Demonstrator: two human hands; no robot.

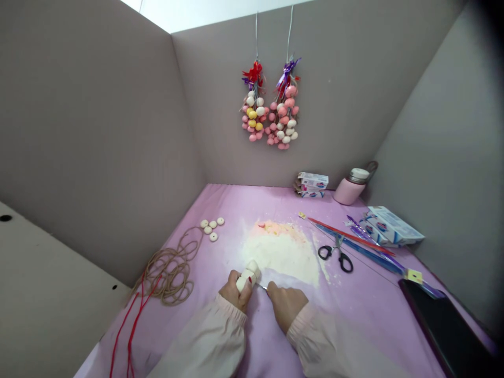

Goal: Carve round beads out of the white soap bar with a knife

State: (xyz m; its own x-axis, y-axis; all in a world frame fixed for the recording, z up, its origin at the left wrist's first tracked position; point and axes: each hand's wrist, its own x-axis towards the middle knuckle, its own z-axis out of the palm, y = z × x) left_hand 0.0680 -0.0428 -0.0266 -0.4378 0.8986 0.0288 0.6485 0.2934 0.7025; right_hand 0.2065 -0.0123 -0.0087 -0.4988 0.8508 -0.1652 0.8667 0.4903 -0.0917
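Observation:
My left hand (236,291) is closed around a pale, rounded piece of soap (248,276), whose thick upper end has a groove below it. In my right hand (286,304) is a small knife (260,286); its thin metal blade reaches left to the soap's lower side, and its handle is hidden in the fist. Just beyond both hands, a broad layer of white shavings (283,257) covers the cloth. Orange-pink shavings (281,229) lie along its far edge. To the left sits a group of several small, round white pieces (213,224), at least some with a hole.
Brown cord (169,273) lies coiled at left, with red strings (134,328) nearby. Black-handled scissors (336,254), coloured ribbon strips (354,236), soap boxes (389,226) and a black slab-like object (444,331) occupy the right. A pink bottle (350,187) stands at the back.

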